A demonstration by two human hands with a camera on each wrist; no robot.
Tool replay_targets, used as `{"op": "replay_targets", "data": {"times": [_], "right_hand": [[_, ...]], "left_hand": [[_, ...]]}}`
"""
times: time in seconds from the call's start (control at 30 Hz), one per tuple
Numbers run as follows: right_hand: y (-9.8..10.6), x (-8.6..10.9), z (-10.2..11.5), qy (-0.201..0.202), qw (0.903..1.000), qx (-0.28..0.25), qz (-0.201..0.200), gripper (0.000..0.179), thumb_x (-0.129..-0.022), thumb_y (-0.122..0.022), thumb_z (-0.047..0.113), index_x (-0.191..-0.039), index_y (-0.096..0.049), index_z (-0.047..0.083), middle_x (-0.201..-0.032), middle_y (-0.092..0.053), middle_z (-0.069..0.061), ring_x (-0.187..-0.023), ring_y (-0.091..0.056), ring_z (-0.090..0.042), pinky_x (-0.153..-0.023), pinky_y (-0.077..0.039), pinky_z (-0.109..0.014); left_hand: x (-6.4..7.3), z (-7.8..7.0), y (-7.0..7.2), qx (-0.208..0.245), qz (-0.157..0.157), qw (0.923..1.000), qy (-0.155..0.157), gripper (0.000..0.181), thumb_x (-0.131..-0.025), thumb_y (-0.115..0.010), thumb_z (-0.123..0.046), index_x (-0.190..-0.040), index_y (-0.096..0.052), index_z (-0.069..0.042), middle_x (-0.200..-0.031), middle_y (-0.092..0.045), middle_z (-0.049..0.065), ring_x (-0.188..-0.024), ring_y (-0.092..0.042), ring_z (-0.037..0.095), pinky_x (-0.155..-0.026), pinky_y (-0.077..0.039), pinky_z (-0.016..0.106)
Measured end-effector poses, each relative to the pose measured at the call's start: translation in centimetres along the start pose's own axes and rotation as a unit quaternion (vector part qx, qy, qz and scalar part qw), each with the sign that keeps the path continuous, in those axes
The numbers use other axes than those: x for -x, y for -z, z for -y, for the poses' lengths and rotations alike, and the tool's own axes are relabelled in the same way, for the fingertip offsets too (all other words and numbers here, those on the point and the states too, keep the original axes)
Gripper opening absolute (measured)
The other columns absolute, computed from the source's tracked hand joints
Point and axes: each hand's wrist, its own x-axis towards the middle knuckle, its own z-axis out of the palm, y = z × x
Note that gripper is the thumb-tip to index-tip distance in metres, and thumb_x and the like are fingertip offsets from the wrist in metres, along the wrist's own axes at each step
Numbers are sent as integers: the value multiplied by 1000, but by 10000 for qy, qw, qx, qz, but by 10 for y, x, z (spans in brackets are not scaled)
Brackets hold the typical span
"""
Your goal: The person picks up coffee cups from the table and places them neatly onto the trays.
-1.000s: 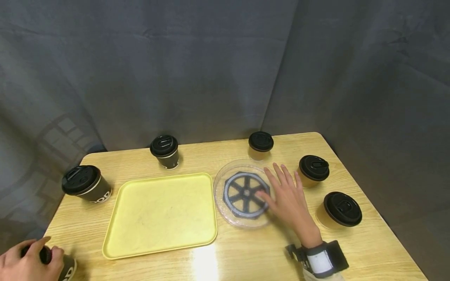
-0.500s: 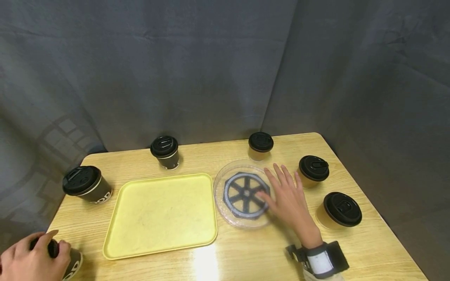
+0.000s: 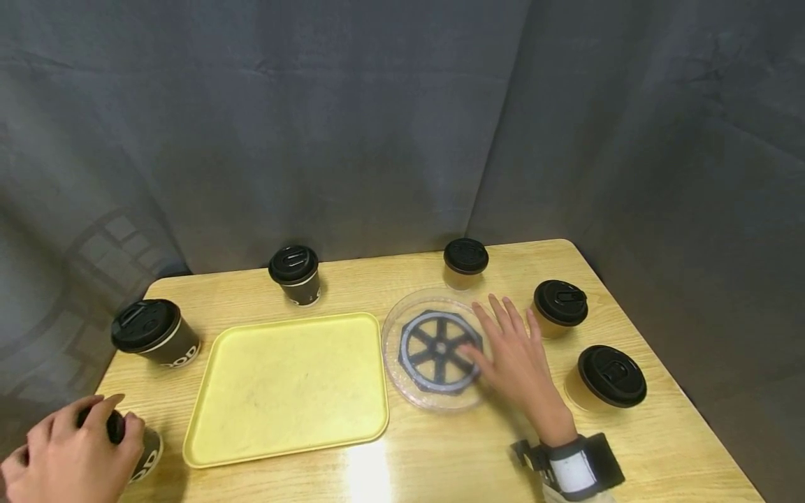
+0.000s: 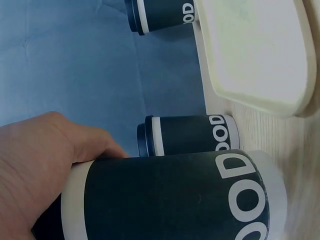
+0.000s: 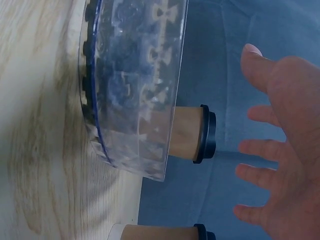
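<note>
Dark curtain (image 3: 327, 140) behind a wooden table (image 3: 453, 457), and a lidded black cup (image 4: 175, 200) in our grip

Beside the table's left edge, toward the near corner, we see the left hand (image 3: 78, 450) clamped on that black cup around its lid end; whether the base touches the wood, we cannot tell. Our right hand (image 3: 518, 363), fingers and thumb spread apart, hovers over the right side of a clear round container (image 5: 132, 90), well in from the right edge. Just left of the container lies a yellow tray (image 3: 289, 391). Another black cup (image 3: 176, 346) stands by the left edge near the far corner, and a smaller black cup (image 3: 304, 288) near the far edge. One brown cup (image 3: 462, 279) stands near the far edge too; two more brown cups (image 3: 548, 325) line the right edge.
</note>
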Motion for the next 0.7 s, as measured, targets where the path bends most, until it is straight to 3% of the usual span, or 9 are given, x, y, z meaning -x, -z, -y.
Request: {"op": "replay_targets", "data": {"times": [0.17,0.37,0.7], "right_hand": [[1,0,0,3,10000,9,20,75,-87,-63,55,-149,-40,18,-157,-33,-17,-145,-28,-40,-117,-15,-65],[2,-1,0,15,10000,60,16,76,-87,-63,54,-149,-40,18,-156,-34,-17,-145,-28,-40,-116,-17,-65],[1,-1,0,-22,9999,24,130,76,-88,-62,56,-150,-38,19,-157,-32,-17,-146,-26,-40,-117,-14,-65]], "left_hand": [[-3,-6,3,-162,374,9992,21,30,-87,-52,-16,-109,-61,3,-126,-52,27,-119,-40,47,-101,-27,70],[-5,-11,2,-122,109,9995,-256,27,-85,-55,-13,-104,-62,5,-122,-55,28,-117,-42,48,-98,-29,70],[-6,-18,2,-65,92,9986,-510,26,-85,-57,-10,-105,-63,4,-120,-55,29,-116,-42,49,-97,-29,71]]}}
